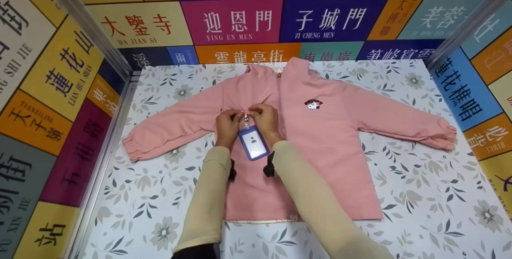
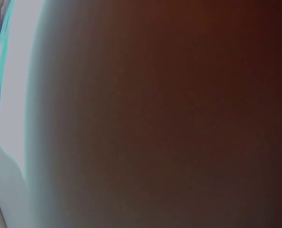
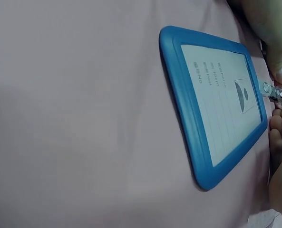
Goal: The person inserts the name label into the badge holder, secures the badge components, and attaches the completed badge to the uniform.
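Note:
A pink jacket (image 1: 328,159) lies spread out with its sleeves to both sides. On its left front panel lies a blue-framed badge holder (image 1: 255,143) with a white card inside. A strap with a small metal clip (image 3: 276,93) joins the top of the holder to the jacket fabric. My left hand (image 1: 229,125) pinches fabric at the left side of the clip. At the other side, my right hand (image 1: 265,120) pinches fabric with thumb and fingertips right beside the clip. A dark blur fills most of the left wrist view.
Under the jacket is a white tabletop (image 1: 416,195) with a grey leaf and flower print. Colourful sign-covered panels (image 1: 232,21) stand behind it and at both sides. A small cartoon patch (image 1: 313,104) sits on the jacket's right chest.

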`<state>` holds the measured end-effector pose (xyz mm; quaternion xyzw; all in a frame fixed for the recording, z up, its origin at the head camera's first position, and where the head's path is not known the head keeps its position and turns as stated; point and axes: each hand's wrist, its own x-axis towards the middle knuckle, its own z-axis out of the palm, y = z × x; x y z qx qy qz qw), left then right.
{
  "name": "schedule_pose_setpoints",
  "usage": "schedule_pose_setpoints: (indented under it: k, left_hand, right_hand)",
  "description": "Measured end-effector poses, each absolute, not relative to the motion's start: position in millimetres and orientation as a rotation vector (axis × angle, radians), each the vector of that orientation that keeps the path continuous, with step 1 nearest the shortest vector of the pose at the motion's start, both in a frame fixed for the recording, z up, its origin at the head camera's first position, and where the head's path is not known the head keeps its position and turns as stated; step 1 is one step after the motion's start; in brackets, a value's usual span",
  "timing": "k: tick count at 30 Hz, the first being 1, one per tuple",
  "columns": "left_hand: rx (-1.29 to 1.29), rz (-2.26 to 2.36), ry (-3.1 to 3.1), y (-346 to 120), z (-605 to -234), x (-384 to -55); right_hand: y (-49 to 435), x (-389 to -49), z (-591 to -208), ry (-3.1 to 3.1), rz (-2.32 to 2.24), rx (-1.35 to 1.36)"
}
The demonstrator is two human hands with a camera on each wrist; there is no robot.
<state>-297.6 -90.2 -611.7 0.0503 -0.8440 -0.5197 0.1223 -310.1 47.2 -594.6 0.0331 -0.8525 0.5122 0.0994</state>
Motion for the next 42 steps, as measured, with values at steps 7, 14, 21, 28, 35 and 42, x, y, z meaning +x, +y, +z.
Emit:
schedule_pose_setpoints:
  k: [7, 14, 21, 28, 35, 42]
  left_hand:
    - [0.133, -1.515, -2.439, -90, -610, -298]
    - [0.145, -1.524, -2.466, -88, -610, -299]
    - [0.118, -1.498, -2.456, -88, -609, -300]
    - [0.117, -1.467, -2.466, -89, -611, -301]
    - [0.141, -1.422, -2.481, -88, -611, -297]
    - [0.178, -1.402, -2.487, -87, -610, -298]
  right_hand:
    - [51, -310, -596, -2.454, 1.667, 0.141]
    - [53, -313, -597, -2.435, 1.764, 0.06]
    - [55, -313, -594, -2.445, 1.782, 0.085]
    - [56, -313, -596, -2.492, 1.734, 0.153]
    - [57, -311, -598, -2.523, 1.734, 0.17]
    - [58, -312, -600, -2.516, 1.752, 0.192]
